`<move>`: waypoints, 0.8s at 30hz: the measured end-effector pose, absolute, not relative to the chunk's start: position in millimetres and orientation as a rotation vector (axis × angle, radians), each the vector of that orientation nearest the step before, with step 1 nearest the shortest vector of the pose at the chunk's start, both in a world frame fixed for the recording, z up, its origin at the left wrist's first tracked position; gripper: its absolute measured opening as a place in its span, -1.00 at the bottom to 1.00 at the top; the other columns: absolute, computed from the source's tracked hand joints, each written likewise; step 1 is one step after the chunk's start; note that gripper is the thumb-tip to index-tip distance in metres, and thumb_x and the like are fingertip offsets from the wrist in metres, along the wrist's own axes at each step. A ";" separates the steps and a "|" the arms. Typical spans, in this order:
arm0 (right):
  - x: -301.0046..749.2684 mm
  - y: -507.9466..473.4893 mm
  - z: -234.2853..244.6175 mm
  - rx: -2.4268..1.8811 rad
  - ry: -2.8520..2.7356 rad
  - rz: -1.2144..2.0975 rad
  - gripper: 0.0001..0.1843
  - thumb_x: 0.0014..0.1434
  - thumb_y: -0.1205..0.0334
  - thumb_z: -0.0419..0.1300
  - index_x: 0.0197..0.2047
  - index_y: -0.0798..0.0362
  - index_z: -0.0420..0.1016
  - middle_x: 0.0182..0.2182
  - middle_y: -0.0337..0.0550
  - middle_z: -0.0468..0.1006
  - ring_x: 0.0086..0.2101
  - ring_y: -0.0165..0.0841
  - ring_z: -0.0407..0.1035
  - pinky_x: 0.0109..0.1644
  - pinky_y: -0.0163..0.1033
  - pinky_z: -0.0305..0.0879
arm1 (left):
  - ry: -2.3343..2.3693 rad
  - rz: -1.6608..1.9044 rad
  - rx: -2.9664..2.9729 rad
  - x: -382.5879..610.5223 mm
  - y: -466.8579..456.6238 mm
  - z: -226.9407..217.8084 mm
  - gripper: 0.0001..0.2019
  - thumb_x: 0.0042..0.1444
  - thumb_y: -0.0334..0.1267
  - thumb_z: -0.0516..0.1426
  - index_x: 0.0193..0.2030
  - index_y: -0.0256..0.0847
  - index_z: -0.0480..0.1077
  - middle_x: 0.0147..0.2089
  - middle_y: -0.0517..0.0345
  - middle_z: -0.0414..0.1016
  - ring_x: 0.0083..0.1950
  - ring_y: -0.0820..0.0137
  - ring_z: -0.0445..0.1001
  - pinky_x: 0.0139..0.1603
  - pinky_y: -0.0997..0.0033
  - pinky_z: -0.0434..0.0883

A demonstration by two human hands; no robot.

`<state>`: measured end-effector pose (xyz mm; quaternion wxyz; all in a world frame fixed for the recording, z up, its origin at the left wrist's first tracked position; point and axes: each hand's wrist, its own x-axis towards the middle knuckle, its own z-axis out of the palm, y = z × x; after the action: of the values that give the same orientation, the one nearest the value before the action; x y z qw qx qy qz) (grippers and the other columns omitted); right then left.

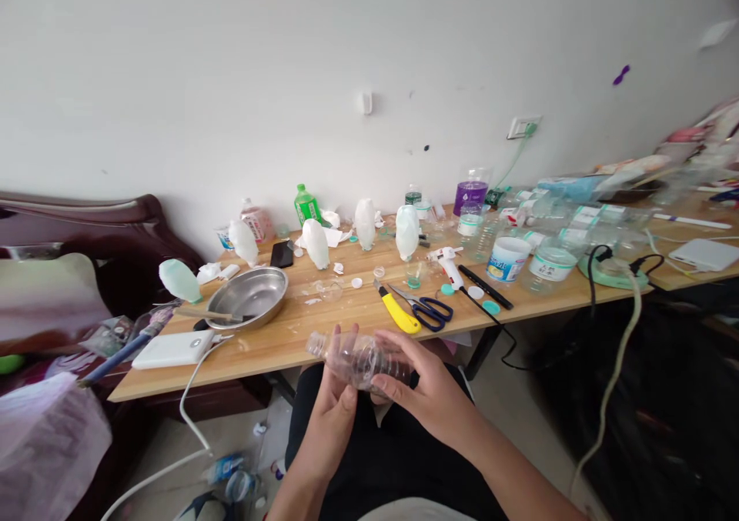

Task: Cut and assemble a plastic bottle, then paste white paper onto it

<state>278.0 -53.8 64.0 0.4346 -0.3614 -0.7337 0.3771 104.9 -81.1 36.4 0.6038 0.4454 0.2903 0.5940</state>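
A clear plastic bottle (362,361) without a label lies sideways in both hands above my lap, its neck pointing left. My left hand (338,398) cups it from below near the neck, fingers behind it and thumb in front. At the other end my right hand (419,382) wraps round the ribbed part. Just beyond, on the table, lie a yellow utility knife (399,311), blue-handled scissors (430,311) and a white hot glue gun (449,267). Several white paper-covered bottle shapes stand farther back, one (315,244) near the middle.
A steel bowl (254,294) with a brush across it and a white power bank (173,349) occupy the table's left end. Several clear bottles (548,263) crowd the right, beside a green power strip (613,273). Cables hang over the front edge.
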 end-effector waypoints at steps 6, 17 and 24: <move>281.9 -51.6 62.4 -0.808 -2.147 0.153 -0.36 0.31 0.32 0.18 0.39 0.06 0.09 0.20 0.10 0.40 0.25 -0.14 0.23 0.34 0.10 0.25 | 0.930 1.712 0.860 89.1 -75.1 29.0 -0.20 0.12 0.37 0.02 0.43 0.11 0.03 0.46 -0.13 0.14 0.35 0.03 0.29 0.23 -0.04 0.35; 293.1 -92.2 50.1 -0.294 -2.500 -0.405 -0.62 0.38 0.23 0.09 0.24 -0.18 0.39 0.20 -0.47 0.46 0.36 -0.39 0.01 0.53 0.01 -0.21 | 1.272 0.619 2.097 42.0 -124.6 46.5 -0.13 0.03 -0.01 0.33 0.44 0.17 0.02 0.43 0.04 0.23 0.39 0.10 0.26 0.37 0.06 0.25; 285.1 -92.7 29.6 -1.131 -1.739 0.907 -0.31 0.39 0.06 0.05 0.48 -0.08 -0.13 0.43 0.12 0.05 0.34 -0.11 0.11 0.27 0.11 0.32 | 1.892 0.787 2.039 62.0 -112.3 15.4 -0.36 0.11 -0.05 0.27 0.34 0.04 0.24 0.23 0.03 0.48 0.12 0.07 0.54 -0.02 0.22 0.54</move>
<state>285.1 -92.7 29.6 0.4247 -0.4524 -0.6954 0.3626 62.0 -112.3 15.4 0.1250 0.6999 0.6494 0.2700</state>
